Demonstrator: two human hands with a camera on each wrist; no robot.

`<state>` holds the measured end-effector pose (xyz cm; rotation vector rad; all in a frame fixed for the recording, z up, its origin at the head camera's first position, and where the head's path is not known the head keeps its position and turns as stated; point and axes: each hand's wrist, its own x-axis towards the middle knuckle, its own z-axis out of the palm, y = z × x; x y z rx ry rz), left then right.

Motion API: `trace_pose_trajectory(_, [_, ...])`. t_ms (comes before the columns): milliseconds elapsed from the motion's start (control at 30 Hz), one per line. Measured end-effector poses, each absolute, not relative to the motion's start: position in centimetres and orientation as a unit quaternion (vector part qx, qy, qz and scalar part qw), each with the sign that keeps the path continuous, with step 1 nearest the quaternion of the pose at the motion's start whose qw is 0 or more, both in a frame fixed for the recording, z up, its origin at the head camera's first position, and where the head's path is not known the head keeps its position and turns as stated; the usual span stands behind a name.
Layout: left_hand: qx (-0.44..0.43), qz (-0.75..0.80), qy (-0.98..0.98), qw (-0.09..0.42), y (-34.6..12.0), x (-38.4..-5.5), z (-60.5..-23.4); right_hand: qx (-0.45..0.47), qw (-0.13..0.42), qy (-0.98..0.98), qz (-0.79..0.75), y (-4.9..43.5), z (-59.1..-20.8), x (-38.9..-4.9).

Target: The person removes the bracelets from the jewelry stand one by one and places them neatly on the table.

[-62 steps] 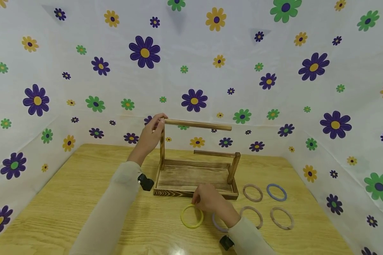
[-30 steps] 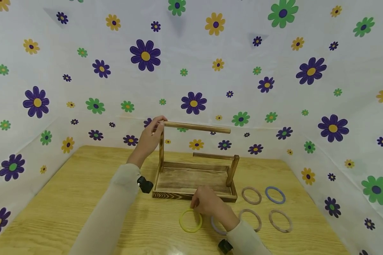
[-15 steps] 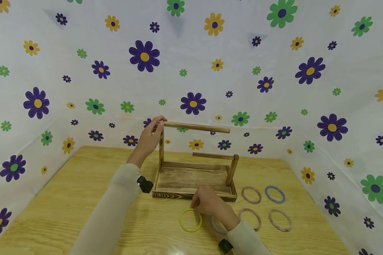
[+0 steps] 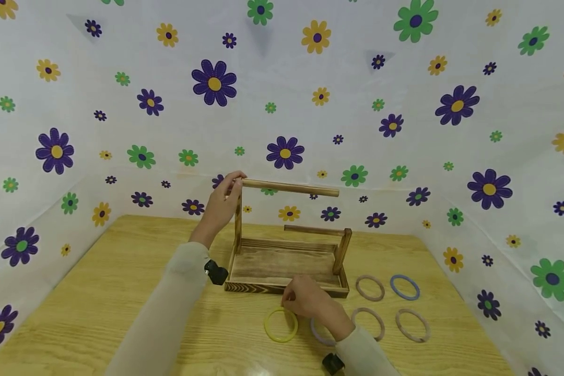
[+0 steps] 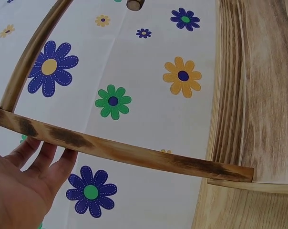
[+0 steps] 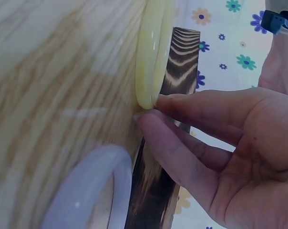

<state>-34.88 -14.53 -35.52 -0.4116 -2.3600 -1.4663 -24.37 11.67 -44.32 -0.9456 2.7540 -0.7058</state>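
A wooden stand [image 4: 282, 261] with a shallow tray base and two horizontal bars, one high and one low, rests on the table. My left hand [image 4: 219, 203] grips the top of its tall left post [image 5: 134, 155], thumb on one side and fingers on the other. My right hand [image 4: 306, 297], in front of the tray, pinches the far edge of a yellow bangle [image 6: 151, 57] between thumb and forefinger. That bangle lies flat on the table. A pale lilac bangle [image 6: 87, 191] is right beside it, partly hidden by my right hand in the head view.
To the right lie a blue bangle [image 4: 419, 295] and several brownish and greyish bangles, among them a mottled one [image 4: 428, 329]. The wooden table [image 4: 122, 277] ends at a white flowered cloth [image 4: 160, 130] behind and at the sides. Both bars have a free end.
The view shifts slightly as the head moves. Both hands, the stand and the bangles keep their places.
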Motion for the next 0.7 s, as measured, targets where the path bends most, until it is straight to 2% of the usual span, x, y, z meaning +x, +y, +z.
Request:
trace_pose_trajectory(400, [-0.15, -0.516, -0.832, 0.138, -15.1, -35.1, -35.2, -0.274, 0.059, 0.917, -0.283, 14.6, -43.3, -24.7])
trace_pose_trajectory(700, [-0.152, -0.504, -0.835, 0.157, -16.5, -34.7, -36.0, -0.232, 0.033, 0.916, -0.325, 18.7, -41.7, -25.8])
